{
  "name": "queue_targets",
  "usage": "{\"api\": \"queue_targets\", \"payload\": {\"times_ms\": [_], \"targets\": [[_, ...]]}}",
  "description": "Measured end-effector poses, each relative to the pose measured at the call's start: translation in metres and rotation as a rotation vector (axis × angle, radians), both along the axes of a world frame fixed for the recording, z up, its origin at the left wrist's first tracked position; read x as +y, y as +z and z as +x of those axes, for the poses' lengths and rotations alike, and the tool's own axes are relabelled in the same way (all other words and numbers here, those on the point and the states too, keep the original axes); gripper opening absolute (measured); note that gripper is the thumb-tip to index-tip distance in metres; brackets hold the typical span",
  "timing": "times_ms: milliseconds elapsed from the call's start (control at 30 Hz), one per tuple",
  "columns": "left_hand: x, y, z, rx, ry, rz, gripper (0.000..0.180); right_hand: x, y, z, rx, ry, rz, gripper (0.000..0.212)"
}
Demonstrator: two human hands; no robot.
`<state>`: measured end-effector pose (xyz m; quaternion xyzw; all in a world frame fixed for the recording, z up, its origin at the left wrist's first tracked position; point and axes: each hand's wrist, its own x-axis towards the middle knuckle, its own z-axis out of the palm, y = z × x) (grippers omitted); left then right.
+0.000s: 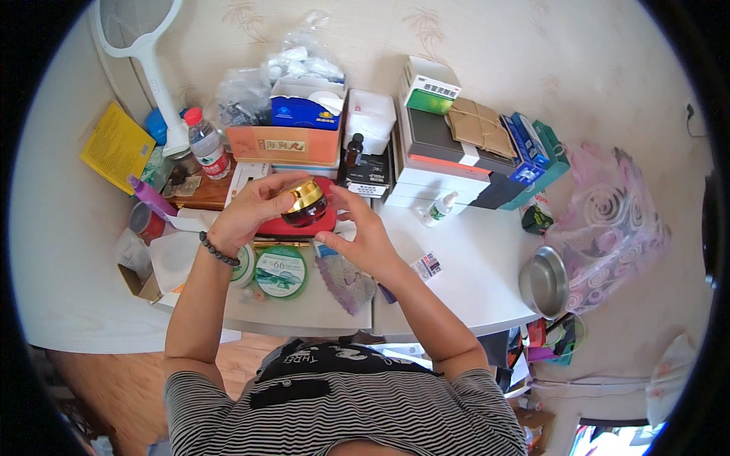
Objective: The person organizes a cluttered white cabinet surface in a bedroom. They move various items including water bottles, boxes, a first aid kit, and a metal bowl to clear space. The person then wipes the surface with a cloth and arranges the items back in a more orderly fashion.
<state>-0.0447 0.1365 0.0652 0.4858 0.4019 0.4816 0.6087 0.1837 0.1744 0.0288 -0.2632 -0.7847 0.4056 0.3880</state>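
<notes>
The left hand [258, 207] is closed on a small jar [306, 204] with a gold lid and a dark red body; its thumb and fingers grip the lid end. The right hand [363, 234] is partly open, fingers curved and thumb spread well away from them. Its fingertips are at the jar's right side; whether they touch it cannot be told.

The jar is tilted and held between the two hands, above a red flat case [275, 226] on the white desk [479, 266]. Both forearms rise from the lower edge and converge on the jar, elbows bent and set wide. A dark beaded bracelet [218, 251] is on the left wrist. A round green-and-white tub [280, 271] sits between the forearms, near the desk's front edge.
</notes>
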Motion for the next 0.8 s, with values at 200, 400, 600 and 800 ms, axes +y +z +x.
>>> {"api": "queue_targets", "payload": {"times_ms": [200,400,600,800], "targets": [[0.011,-0.018,0.04,-0.005,-0.019,0.051,0.067,0.0,-0.012,0.016,0.104,0.009,-0.196,0.075],[-0.01,-0.038,0.102,0.629,0.156,0.395,0.039,0.004,-0.044,0.041,-0.001,-0.086,-0.248,0.068],[-0.02,-0.055,0.126,0.794,0.341,0.626,0.019,0.006,-0.062,0.053,-0.056,-0.217,-0.201,0.057],[-0.039,-0.031,0.09,0.793,0.593,0.52,0.013,0.025,-0.05,0.019,-0.017,-0.176,-0.105,0.063]]}}
